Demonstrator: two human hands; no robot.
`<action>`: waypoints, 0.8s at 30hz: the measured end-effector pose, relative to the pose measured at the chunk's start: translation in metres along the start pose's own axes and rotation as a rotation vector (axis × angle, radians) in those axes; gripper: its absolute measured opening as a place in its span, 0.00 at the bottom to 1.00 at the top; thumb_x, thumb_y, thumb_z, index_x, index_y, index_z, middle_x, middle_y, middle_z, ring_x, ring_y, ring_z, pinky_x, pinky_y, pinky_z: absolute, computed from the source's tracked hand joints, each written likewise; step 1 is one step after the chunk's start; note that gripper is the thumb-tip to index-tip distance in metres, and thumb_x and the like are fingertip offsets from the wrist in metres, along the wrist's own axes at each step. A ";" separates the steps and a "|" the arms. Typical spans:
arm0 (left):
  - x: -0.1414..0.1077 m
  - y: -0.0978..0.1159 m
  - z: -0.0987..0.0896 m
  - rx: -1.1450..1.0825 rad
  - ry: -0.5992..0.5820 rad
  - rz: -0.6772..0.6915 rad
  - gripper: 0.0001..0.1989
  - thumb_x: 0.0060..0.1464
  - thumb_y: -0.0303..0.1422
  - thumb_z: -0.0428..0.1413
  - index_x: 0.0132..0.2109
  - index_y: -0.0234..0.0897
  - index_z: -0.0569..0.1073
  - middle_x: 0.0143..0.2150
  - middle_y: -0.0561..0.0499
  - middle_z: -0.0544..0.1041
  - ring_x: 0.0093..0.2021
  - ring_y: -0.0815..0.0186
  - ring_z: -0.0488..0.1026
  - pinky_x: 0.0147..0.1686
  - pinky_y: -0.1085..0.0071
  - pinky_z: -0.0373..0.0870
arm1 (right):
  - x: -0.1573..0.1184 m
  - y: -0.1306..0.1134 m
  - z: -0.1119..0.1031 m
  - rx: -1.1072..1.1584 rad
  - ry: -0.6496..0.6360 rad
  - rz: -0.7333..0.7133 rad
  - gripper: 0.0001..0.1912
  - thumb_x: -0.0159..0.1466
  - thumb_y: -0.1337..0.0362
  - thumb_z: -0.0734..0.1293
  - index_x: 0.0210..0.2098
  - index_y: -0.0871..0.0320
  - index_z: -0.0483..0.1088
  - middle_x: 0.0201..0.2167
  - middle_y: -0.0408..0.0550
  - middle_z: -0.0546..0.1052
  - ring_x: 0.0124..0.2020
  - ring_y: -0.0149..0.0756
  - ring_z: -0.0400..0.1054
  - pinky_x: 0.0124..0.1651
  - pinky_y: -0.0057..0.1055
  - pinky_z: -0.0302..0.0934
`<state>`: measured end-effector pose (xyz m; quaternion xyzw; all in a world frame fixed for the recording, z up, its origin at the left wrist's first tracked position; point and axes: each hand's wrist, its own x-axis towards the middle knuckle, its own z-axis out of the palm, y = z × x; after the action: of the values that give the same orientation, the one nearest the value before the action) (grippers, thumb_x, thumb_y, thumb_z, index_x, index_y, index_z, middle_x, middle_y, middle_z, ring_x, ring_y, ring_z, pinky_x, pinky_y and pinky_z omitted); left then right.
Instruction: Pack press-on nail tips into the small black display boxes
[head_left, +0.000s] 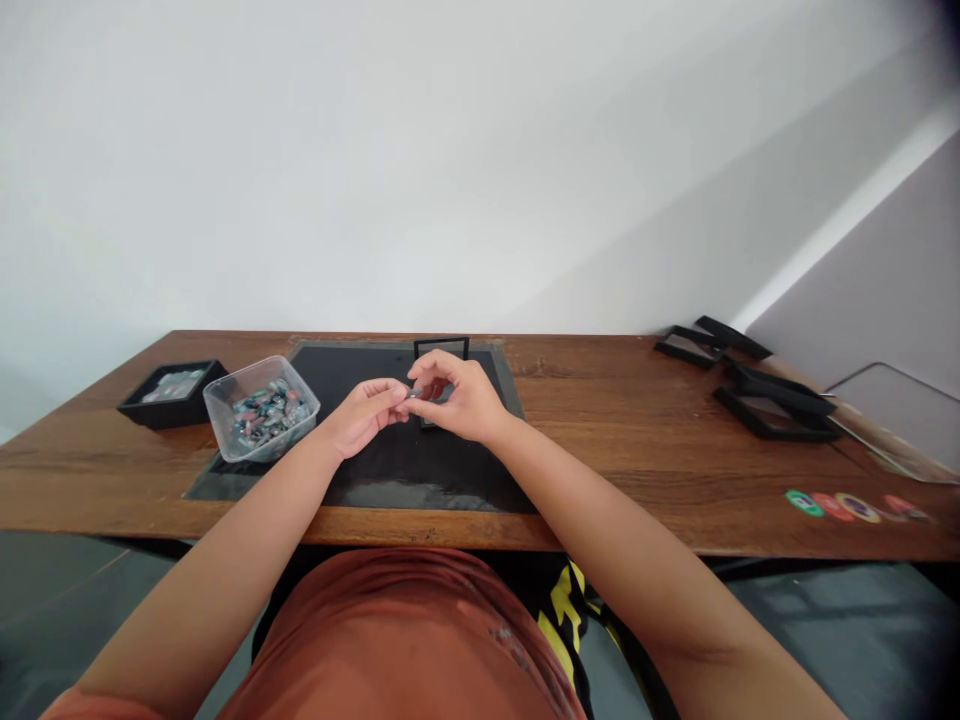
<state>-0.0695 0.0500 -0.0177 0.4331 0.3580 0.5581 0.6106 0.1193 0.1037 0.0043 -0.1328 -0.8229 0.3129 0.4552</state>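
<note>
From my remote view, a small, shiny grey piece (413,393) lies between both hands, neither nearer: the left hand's (372,411) fingers pinch it, and the right hand's (463,397) curl against it, their grip unclear. I can't read its long axis. A thin black rectangular frame (441,345) stands beyond.
</note>
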 end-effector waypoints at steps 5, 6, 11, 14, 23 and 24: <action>-0.002 0.004 0.005 -0.009 -0.014 -0.041 0.16 0.42 0.36 0.73 0.27 0.33 0.75 0.24 0.55 0.73 0.26 0.71 0.73 0.31 0.75 0.74 | 0.000 -0.002 -0.002 -0.057 0.021 0.051 0.22 0.56 0.50 0.78 0.30 0.55 0.64 0.26 0.40 0.76 0.27 0.29 0.67 0.34 0.28 0.63; -0.002 0.005 0.006 -0.015 -0.014 -0.044 0.16 0.42 0.36 0.73 0.27 0.33 0.74 0.24 0.55 0.73 0.26 0.71 0.73 0.31 0.74 0.74 | 0.000 -0.002 -0.002 -0.075 0.028 0.066 0.22 0.56 0.49 0.78 0.28 0.55 0.64 0.26 0.40 0.76 0.26 0.29 0.67 0.34 0.28 0.62; -0.003 0.008 0.007 -0.043 0.003 -0.041 0.18 0.42 0.38 0.74 0.28 0.33 0.74 0.27 0.54 0.76 0.29 0.70 0.75 0.34 0.74 0.78 | 0.001 -0.002 -0.002 -0.187 0.110 0.022 0.18 0.59 0.48 0.76 0.28 0.56 0.73 0.28 0.45 0.80 0.31 0.34 0.72 0.38 0.31 0.64; -0.003 0.009 0.006 -0.060 0.015 -0.031 0.18 0.41 0.38 0.75 0.30 0.33 0.75 0.28 0.53 0.77 0.30 0.70 0.76 0.34 0.74 0.78 | 0.002 0.000 -0.002 -0.224 0.149 -0.120 0.13 0.62 0.52 0.75 0.30 0.55 0.76 0.32 0.46 0.83 0.35 0.36 0.75 0.44 0.34 0.66; -0.003 0.006 0.003 -0.109 0.024 0.007 0.18 0.43 0.38 0.75 0.32 0.33 0.76 0.30 0.53 0.79 0.31 0.71 0.77 0.36 0.75 0.79 | 0.005 0.000 -0.003 -0.362 0.236 -0.287 0.09 0.61 0.56 0.76 0.35 0.54 0.79 0.40 0.48 0.83 0.45 0.40 0.76 0.54 0.40 0.65; -0.003 0.006 0.003 -0.114 0.020 0.009 0.18 0.44 0.37 0.75 0.33 0.33 0.76 0.30 0.53 0.79 0.32 0.71 0.77 0.36 0.75 0.79 | 0.005 -0.001 -0.003 -0.370 0.240 -0.290 0.09 0.61 0.56 0.76 0.37 0.54 0.79 0.41 0.48 0.83 0.46 0.40 0.75 0.54 0.40 0.65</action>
<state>-0.0690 0.0471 -0.0114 0.3935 0.3299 0.5845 0.6282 0.1197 0.1069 0.0091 -0.1306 -0.8167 0.0705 0.5576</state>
